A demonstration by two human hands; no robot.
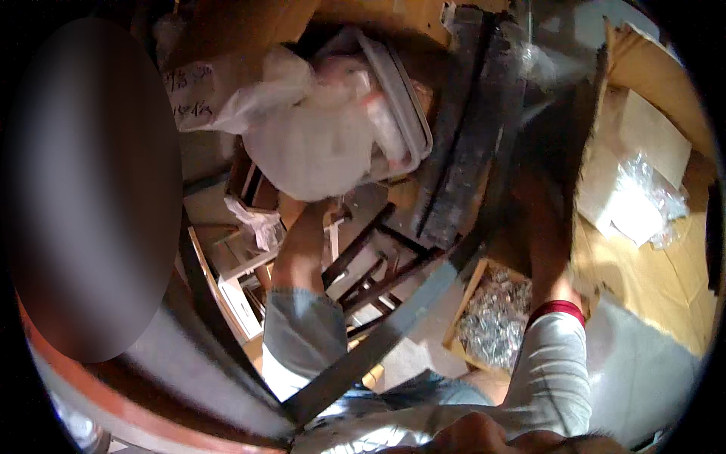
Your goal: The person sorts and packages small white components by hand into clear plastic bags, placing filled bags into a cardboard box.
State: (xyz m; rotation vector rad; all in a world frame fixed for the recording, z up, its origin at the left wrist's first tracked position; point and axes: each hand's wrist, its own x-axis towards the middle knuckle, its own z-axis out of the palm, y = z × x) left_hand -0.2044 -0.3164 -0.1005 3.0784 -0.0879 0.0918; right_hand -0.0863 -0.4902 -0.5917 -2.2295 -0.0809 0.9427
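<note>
My left hand (pixel 306 216) reaches up under a white plastic bag (pixel 314 147) in the clear tub (pixel 401 98), still unlifted; its fingers are hidden, grip unclear. My right hand (pixel 548 227) presses a cardboard box (pixel 658 250), fingers blurred.

The bag (pixel 314 147) at the left hand (pixel 306 219) is thin translucent plastic, crinkled and softly glossy, beside a clear plastic tub (pixel 404 106) with a smooth rim. The beam (pixel 469 129) at the right hand (pixel 548 234) looks dark, rough and matt. Cardboard boxes (pixel 643 250) are matt brown paperboard; small metal parts (pixel 495 318) glint silver; the sleeves (pixel 556 363) are soft grey cloth
</note>
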